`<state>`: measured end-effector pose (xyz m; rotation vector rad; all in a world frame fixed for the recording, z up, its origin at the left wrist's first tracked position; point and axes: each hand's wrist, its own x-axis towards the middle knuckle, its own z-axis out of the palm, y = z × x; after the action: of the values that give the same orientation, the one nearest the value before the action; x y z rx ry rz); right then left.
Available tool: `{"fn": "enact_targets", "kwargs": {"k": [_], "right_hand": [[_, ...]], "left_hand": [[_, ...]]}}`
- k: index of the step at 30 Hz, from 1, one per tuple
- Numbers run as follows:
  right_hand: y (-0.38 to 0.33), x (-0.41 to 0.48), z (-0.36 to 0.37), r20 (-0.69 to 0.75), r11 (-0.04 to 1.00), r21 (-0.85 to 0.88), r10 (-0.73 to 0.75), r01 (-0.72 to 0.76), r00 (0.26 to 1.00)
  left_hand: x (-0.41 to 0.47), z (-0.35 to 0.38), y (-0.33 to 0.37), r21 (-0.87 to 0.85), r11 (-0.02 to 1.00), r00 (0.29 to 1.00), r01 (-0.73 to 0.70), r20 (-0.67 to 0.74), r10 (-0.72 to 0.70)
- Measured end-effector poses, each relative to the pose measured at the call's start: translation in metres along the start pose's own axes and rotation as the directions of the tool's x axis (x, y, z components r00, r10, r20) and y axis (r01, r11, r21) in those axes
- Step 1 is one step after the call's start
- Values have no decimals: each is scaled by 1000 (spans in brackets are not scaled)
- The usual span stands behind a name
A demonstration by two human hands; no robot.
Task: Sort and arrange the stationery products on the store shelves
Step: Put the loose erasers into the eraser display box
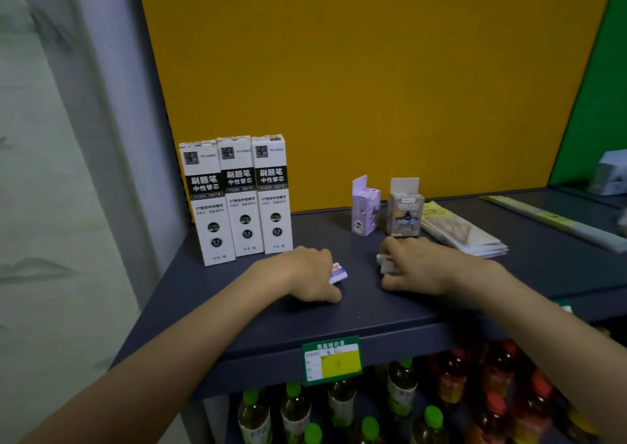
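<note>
Both hands rest on the dark shelf (339, 321). My left hand (307, 274) is closed around a small purple-and-white box (338, 273), only the end of which sticks out. My right hand (412, 265) grips a small white box (385, 263), mostly hidden by the fingers. Behind the hands stand a small purple box (364, 208) and a grey-pink box (404, 210), both upright with hang tabs. Three tall white refill boxes (237, 199) stand side by side at the back left.
A stack of flat clear-wrapped packets (458, 228) lies to the right of the small boxes. A long strip (549, 221) lies further right. A green and yellow price tag (332, 359) hangs on the shelf edge. Drink bottles (400, 406) fill the shelf below.
</note>
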<state>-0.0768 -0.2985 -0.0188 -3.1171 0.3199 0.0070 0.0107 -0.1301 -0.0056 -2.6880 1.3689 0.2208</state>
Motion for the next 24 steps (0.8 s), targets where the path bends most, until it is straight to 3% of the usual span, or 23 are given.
{"fn": "enact_targets", "kwargs": {"k": [5, 12, 18, 24], "right_hand": [[-1, -11, 2, -181, 1000, -6, -8, 7, 983], [57, -56, -8, -235, 952, 305, 74, 1, 969], [171, -146, -27, -195, 868, 486, 221, -101, 956], [293, -241, -17, -153, 749, 631, 374, -201, 915]], "left_hand": [[8, 11, 4, -45, 999, 975, 9, -221, -18], [22, -7, 48, -145, 979, 937, -143, -338, 87], [48, -20, 157, -206, 902, 885, -379, -365, 289], [93, -33, 310, -213, 840, 835, -500, -375, 402]]}}
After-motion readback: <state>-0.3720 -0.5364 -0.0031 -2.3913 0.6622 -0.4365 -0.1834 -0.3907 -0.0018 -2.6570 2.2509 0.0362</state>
